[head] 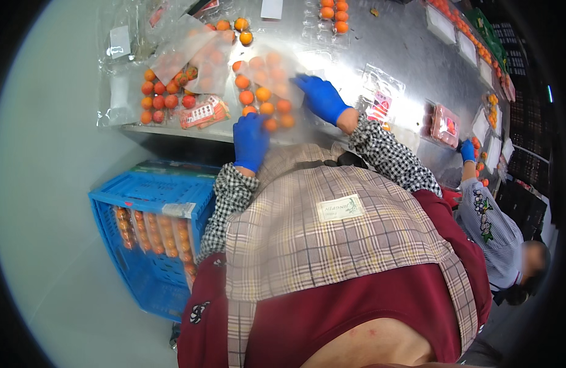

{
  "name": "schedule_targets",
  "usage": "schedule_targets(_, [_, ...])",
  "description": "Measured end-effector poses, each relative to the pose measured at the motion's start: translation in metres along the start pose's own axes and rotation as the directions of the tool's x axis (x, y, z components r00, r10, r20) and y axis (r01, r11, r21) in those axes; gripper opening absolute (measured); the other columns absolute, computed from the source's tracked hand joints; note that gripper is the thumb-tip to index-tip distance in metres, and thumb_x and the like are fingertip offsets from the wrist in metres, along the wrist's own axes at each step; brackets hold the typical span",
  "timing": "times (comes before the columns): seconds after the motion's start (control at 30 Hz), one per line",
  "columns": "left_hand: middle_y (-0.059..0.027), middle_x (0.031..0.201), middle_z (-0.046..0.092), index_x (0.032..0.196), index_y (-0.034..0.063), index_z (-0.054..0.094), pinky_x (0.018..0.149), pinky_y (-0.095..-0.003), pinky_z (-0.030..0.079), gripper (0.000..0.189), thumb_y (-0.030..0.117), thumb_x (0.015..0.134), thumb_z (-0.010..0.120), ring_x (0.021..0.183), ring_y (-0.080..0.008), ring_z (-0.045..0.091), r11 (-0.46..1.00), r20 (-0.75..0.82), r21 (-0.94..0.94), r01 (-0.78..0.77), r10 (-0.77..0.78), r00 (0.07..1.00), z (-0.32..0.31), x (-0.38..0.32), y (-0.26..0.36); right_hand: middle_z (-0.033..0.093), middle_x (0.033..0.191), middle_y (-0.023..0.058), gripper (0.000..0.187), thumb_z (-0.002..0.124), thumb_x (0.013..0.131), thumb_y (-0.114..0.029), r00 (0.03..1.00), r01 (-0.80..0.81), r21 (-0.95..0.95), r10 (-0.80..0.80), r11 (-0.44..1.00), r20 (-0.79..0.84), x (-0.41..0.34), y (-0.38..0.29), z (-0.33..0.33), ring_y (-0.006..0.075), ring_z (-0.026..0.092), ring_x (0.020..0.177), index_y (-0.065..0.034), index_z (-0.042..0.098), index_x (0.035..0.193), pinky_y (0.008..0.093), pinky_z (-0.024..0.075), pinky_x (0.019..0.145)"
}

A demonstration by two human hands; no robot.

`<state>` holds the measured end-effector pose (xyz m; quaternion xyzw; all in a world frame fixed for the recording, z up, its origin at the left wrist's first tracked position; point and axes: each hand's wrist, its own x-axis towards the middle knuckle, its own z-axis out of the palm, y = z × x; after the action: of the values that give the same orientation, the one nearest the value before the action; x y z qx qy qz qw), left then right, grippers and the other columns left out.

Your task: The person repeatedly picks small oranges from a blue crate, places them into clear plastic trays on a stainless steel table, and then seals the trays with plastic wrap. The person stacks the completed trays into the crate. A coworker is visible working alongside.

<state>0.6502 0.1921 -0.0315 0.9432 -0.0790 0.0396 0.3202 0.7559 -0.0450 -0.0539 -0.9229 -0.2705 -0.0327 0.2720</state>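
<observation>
My left hand (pixel 250 141), in a blue glove, is at the near left corner of a block of round orange-red fruits (pixel 246 97) set in rows. Its fingertips reach the front fruits; whether they grip anything is hidden. A translucent sheet (pixel 276 69) covers the far and right part of this block, blurred at its near right side. Along the sheet's right edge lies my right hand (pixel 324 99), also blue-gloved, fingers stretched forward and close together. I cannot tell whether it pinches the sheet. To the left, more fruits (pixel 158 101) sit in rows, partly under other translucent sheets (pixel 209 60).
Printed cards (pixel 204 112) lie at the steel table's (pixel 283 27) near edge. Clear plastic trays (pixel 126 87) lie at left, a printed pack (pixel 379 108) and pink pack stack (pixel 445 125) at right. A blue crate (pixel 149 193) holds packed fruit. A co-worker's gloved hand (pixel 467 151) touches fruits.
</observation>
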Motion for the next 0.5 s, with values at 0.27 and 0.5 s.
schedule_targets(0.27, [-0.0097, 0.091, 0.06, 0.108, 0.0144, 0.067, 0.071, -0.0447, 0.043, 0.034, 0.018, 0.075, 0.072, 0.083, -0.0322, 0.057, 0.975, 0.076, 0.218, -0.045, 0.029, 0.997, -0.001, -0.007, 0.003, 0.066, 0.094, 0.0157, 0.021, 0.06, 0.087, -0.025, 0.9, -0.151, -0.313, 0.262, 0.938, 0.35, -0.068, -0.001, -0.03, 0.0336, 0.067, 0.082, -0.0082, 0.065, 0.098, 0.0441, 0.0534, 0.073])
schedule_targets(0.5, [-0.0117, 0.091, 0.06, 0.107, 0.0115, 0.064, 0.075, -0.0451, 0.045, 0.036, 0.017, 0.073, 0.074, 0.087, -0.0339, 0.057, 0.998, 0.012, 0.062, 0.004, -0.005, 1.0, -0.006, 0.0, 0.01, 0.067, 0.115, 0.0149, 0.037, 0.06, 0.089, -0.029, 0.862, -0.465, -0.065, 0.468, 0.883, 0.194, -0.052, 0.024, -0.064, 0.035, 0.066, 0.099, -0.0101, 0.065, 0.121, 0.0426, 0.0524, 0.088])
